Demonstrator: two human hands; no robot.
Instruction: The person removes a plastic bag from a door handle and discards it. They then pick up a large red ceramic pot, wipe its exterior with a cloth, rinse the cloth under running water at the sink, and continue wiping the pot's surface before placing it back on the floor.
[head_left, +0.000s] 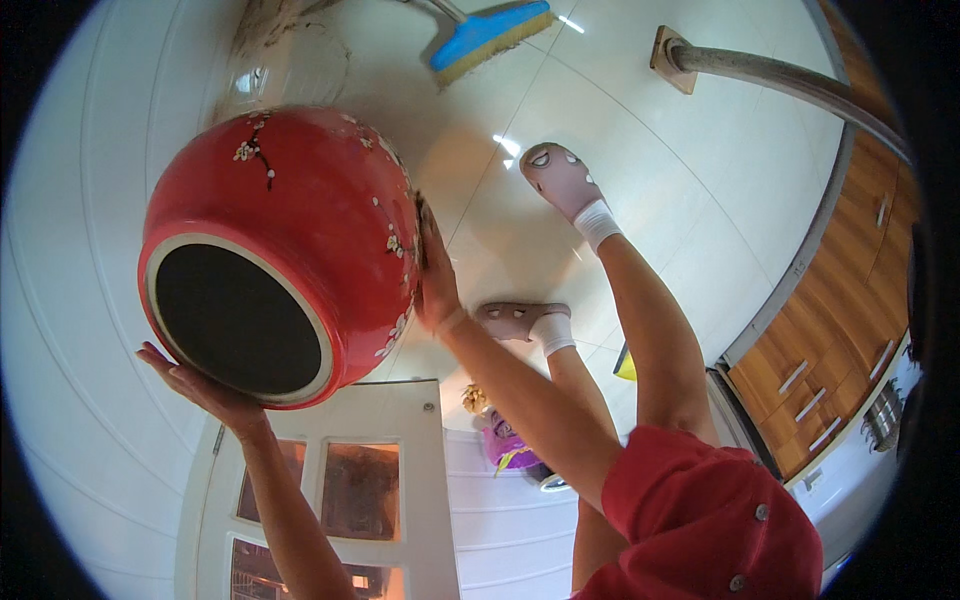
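A large red ceramic pot (300, 187) with painted white blossom branches is tipped over, its dark round underside (238, 319) facing me. My left hand (214, 394) lies flat beneath the lower edge of the base ring, palm against it. Against the pot's right side presses my right hand (435, 262), fingers pointing up along the wall of the pot. The mouth of the pot faces away and is hidden. Whether the pot touches the floor or the wall cannot be told.
A blue broom head (491, 37) lies on the tiled floor (637, 150), near brown dirt marks (289, 34). A metal pole (772, 71) rises from a square foot. Wooden cabinets (832, 360) line the right. A paned white door (375, 412) and a purple bag (506, 442) are lower down.
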